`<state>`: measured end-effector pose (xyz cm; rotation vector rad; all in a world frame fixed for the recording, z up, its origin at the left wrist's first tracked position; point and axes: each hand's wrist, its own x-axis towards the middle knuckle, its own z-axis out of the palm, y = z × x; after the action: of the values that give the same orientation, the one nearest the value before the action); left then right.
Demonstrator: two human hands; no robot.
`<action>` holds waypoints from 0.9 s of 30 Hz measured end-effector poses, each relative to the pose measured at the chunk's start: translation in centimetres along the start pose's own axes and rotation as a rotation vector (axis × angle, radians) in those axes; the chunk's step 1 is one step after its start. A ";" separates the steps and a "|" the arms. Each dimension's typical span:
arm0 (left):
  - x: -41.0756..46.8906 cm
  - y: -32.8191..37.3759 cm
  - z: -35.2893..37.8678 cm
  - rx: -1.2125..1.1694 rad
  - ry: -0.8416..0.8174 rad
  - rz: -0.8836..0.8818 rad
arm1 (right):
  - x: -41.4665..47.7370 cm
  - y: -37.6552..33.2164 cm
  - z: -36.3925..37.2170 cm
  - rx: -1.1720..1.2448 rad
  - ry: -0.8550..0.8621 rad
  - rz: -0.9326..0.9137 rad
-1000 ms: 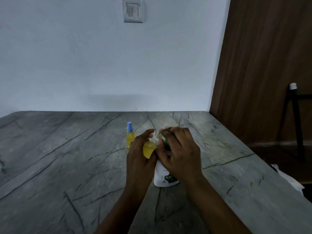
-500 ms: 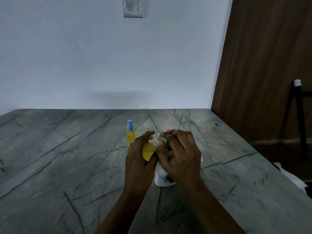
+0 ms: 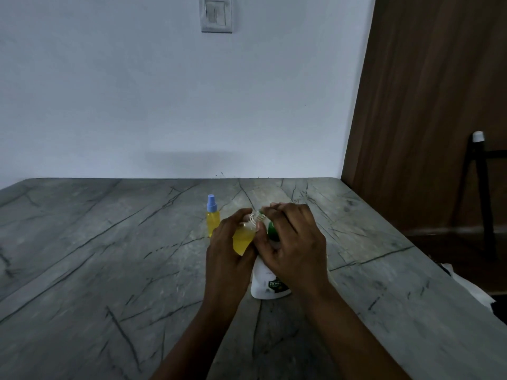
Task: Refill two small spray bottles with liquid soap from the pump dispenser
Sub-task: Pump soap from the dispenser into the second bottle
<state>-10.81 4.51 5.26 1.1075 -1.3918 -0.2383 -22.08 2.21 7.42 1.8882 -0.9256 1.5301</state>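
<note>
1. The person is filling the second of the two bottles, judging by the scene: the left hand (image 3: 227,250) is wrapping its fingers and thumb around an open spray bottle (image 3: 242,239), capless and partly full of yellow liquid, and is tilting its threaded neck toward the spout.
2. The right hand (image 3: 293,242) is curling over the green pump head (image 3: 272,229) of the white pump dispenser (image 3: 267,283), which is standing on the table just in front of the person. Whether the hand is pressing down at this instant cannot be told.
3. The capped spray bottle (image 3: 213,219), blue-topped and full of yellow liquid, is standing upright just beyond the left hand, apart from it, and is looking finished.
4. The next move is likely calling for a steady neck under the spout and slow strokes, since the opening is narrow and soap could run down the outside. The cap for this bottle is not showing anywhere.
5. The table (image 3: 109,242) is showing a grey, dark-veined stone surface running back to a plain white wall (image 3: 164,91) carrying a switch plate (image 3: 216,12).
6. A wooden panel (image 3: 425,105) is rising to the right, with a black stand (image 3: 477,174) beside it.
</note>
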 end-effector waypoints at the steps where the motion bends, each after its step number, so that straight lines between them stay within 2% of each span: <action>1: 0.0 0.0 0.0 -0.007 0.002 -0.003 | 0.0 0.0 0.0 -0.005 -0.002 -0.002; 9: 0.2 0.1 0.0 -0.033 0.004 0.009 | -0.2 0.2 -0.1 0.010 0.003 -0.042; 27: -0.2 -0.6 0.0 -0.018 -0.014 0.007 | -1.1 0.1 0.7 0.030 0.073 0.023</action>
<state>-10.54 4.31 4.68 1.0878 -1.4028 -0.2538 -21.86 1.87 6.22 1.8353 -0.8992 1.6239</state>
